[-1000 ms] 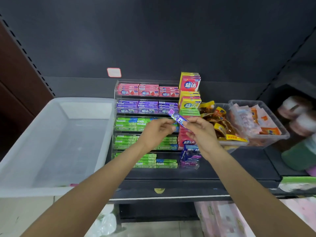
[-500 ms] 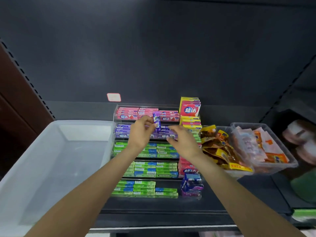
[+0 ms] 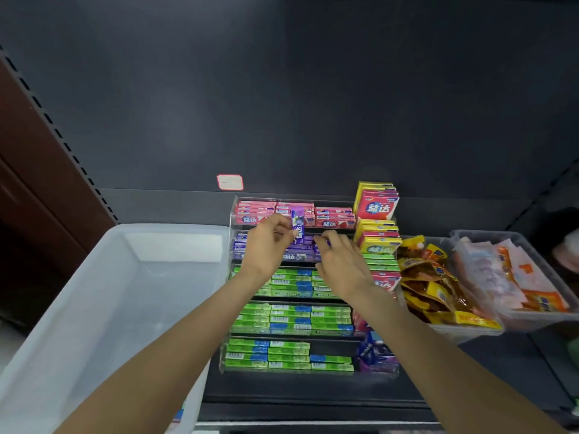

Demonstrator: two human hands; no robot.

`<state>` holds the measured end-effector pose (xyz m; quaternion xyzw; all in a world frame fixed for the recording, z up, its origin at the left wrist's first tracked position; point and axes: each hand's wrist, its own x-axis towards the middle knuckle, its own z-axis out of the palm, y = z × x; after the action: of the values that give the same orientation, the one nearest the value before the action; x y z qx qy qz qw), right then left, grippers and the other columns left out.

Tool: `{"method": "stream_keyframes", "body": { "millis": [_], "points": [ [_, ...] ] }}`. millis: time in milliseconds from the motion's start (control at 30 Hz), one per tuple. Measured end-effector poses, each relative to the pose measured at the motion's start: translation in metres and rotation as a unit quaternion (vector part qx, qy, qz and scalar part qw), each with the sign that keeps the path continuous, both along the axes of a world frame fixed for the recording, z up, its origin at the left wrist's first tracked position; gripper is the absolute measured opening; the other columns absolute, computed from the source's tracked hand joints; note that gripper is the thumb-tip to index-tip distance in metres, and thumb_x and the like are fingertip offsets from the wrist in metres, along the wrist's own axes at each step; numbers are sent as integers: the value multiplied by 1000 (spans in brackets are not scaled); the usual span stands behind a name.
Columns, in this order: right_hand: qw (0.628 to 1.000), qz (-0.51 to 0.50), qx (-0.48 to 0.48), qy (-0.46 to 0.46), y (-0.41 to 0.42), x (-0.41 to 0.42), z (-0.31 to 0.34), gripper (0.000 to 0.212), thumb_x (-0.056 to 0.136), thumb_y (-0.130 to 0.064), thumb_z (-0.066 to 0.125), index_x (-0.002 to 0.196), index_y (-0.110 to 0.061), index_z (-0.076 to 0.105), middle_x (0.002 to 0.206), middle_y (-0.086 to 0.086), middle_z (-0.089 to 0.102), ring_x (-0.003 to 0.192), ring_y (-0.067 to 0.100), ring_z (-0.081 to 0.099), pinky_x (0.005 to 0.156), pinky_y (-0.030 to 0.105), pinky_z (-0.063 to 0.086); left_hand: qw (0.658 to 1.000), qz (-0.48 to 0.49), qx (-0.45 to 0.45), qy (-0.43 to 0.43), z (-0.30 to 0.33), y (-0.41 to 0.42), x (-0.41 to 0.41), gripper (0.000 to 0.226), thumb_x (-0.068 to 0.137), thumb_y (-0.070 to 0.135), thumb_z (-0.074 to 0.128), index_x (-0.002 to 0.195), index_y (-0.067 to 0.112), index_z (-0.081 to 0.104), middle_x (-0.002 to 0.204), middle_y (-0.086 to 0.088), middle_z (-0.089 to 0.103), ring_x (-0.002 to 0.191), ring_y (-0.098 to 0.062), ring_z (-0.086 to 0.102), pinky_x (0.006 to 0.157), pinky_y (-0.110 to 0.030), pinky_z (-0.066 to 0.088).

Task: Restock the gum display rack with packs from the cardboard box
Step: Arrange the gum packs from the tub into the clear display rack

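The clear tiered gum rack (image 3: 232,211) stands on a dark shelf, with pink packs on top, a purple row (image 3: 241,247) under them and green rows (image 3: 291,321) below. My left hand (image 3: 266,242) pinches one purple gum pack (image 3: 298,225), held upright in front of the pink and purple rows. To its right, my right hand (image 3: 340,261) reaches onto the purple row with its fingers curled over the packs there; I cannot tell whether it holds any. No cardboard box is in view.
A big translucent plastic bin (image 3: 94,296) sits left of the rack. Yellow and red boxed gum (image 3: 377,208) is stacked at the rack's right end. Two clear tubs of snack packets (image 3: 438,277) (image 3: 513,270) stand further right. A white label (image 3: 230,182) hangs on the back wall.
The purple pack went from my right hand into my left and rose to the upper rows. My right hand moved onto the purple row. The view tilted upward.
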<state>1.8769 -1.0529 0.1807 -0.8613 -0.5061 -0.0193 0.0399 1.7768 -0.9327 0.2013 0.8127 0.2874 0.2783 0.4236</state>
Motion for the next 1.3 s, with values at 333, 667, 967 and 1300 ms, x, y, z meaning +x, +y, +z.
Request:
{"method": "stream_keyframes", "body": {
  "millis": [333, 667, 967, 1300],
  "points": [
    [1000, 4, -12, 13, 5, 7, 8, 57, 86, 0, 57, 138, -8, 37, 132, 8, 37, 120, 23, 35, 96, 35, 45, 999, -28, -5, 13, -2, 5, -9, 9, 89, 18, 62, 93, 10, 60, 81, 2, 60, 71, -11, 58, 63, -13, 45],
    [998, 11, 7, 65, 5, 8, 10, 50, 91, -2, 52, 139, -10, 40, 133, 6, 42, 123, 21, 35, 105, 34, 37, 999, -29, -2, 26, 0, 2, -10, 8, 90, 16, 61, 95, 11, 59, 87, 1, 60, 74, -7, 56, 61, -7, 43],
    [988, 5, 140, 67, -34, 6, 38, 35, 95, -11, 48, 130, -14, 52, 126, 0, 46, 114, 13, 50, 93, 29, 49, 991, -70, 98, 52, 5, -7, 21, 11, 89, 9, 60, 100, 7, 62, 94, -5, 63, 77, -12, 57, 74, -20, 48],
    [988, -99, 122, 15, -71, 33, 37, 47, 95, -26, 51, 140, -19, 39, 143, -1, 38, 131, 16, 33, 107, 32, 33, 932, -67, 306, 182, -1, -27, 49, 25, 96, 19, 48, 118, 15, 59, 116, -5, 56, 103, -25, 56, 83, -35, 47]
  ]
}}
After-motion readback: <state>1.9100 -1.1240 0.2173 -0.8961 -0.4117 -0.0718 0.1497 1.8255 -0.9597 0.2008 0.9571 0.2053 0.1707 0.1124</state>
